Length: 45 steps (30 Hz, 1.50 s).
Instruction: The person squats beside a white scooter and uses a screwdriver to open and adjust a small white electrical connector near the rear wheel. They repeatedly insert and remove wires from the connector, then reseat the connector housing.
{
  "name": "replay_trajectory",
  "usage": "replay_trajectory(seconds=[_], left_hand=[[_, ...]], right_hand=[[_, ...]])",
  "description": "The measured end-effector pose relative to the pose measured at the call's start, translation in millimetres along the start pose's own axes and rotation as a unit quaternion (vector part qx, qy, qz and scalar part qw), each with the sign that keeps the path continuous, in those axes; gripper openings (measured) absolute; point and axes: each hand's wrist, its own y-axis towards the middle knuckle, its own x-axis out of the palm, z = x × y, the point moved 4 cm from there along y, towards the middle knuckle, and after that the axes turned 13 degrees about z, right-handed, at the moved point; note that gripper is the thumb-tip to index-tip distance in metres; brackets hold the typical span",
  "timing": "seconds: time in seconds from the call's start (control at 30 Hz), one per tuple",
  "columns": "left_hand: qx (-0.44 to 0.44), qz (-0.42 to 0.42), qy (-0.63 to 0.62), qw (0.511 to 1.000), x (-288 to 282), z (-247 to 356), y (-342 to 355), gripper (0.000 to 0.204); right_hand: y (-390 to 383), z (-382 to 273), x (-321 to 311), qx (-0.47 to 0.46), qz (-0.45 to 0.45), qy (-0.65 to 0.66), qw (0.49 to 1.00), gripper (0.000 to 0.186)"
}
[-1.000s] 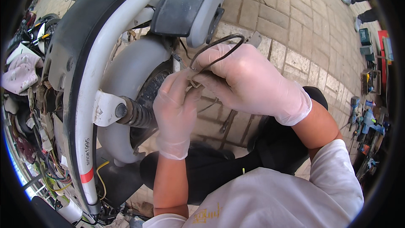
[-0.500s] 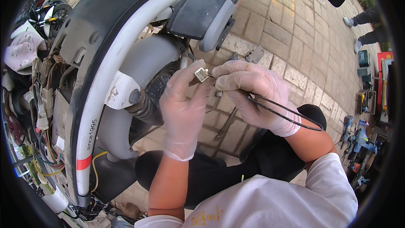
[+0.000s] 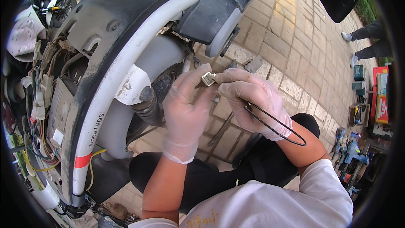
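Between the thumb and forefinger of my gloved left hand [image 3: 184, 112] is a small white wire connector [image 3: 208, 79], its open end facing up. My gloved right hand [image 3: 255, 97] is closed on a thin black cable [image 3: 282, 131], its fingertips pinched right beside the connector. The cable end is hidden by those fingers, so I cannot tell how far it enters the connector. The rest of the cable loops out below the right palm, over my wrist. Both hands are in front of a scooter's grey fender [image 3: 162, 55] and white side tube [image 3: 122, 59].
Exposed wiring [image 3: 40, 101] with several connectors fills the scooter's opened left side. A long metal tool [image 3: 220, 131] lies on the paving [image 3: 291, 46] below my hands. At right are power tools [image 3: 354, 156] and boxes; another person's legs [image 3: 371, 40] are farther back.
The connector has tilted slightly, and my right fingertips are now closer against it. The cable loop hangs a little lower. The whole view has shifted slightly.
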Motion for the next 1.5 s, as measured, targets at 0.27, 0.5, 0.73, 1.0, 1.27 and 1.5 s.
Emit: replay_trajectory(seconds=[0.27,0.5,0.73,1.0,1.27,1.5], left_hand=[[0.002,0.004,-0.014,1.000,0,1,1,0.038],[0.075,0.007,0.041,0.996,-3,4,5,0.037],[0.093,0.009,0.050,0.994,-3,2,3,0.037],[0.056,0.023,0.052,0.997,0,-2,2,0.036],[-0.171,0.029,-0.156,0.972,6,-9,-2,0.034],[-0.100,-0.004,-0.123,0.987,1,0,0,0.038]], right_hand=[[1,1,2,0.004,-0.003,-0.003,1.000,0.037],[5,1,3,0.023,-0.027,-0.010,0.999,0.035],[7,2,2,0.021,-0.041,-0.002,0.999,0.032],[13,4,-1,-0.005,-0.049,-0.005,0.999,0.030],[25,-8,-14,0.027,-0.121,-0.006,0.992,0.028],[25,-6,-23,0.201,0.052,0.143,0.968,0.014]])
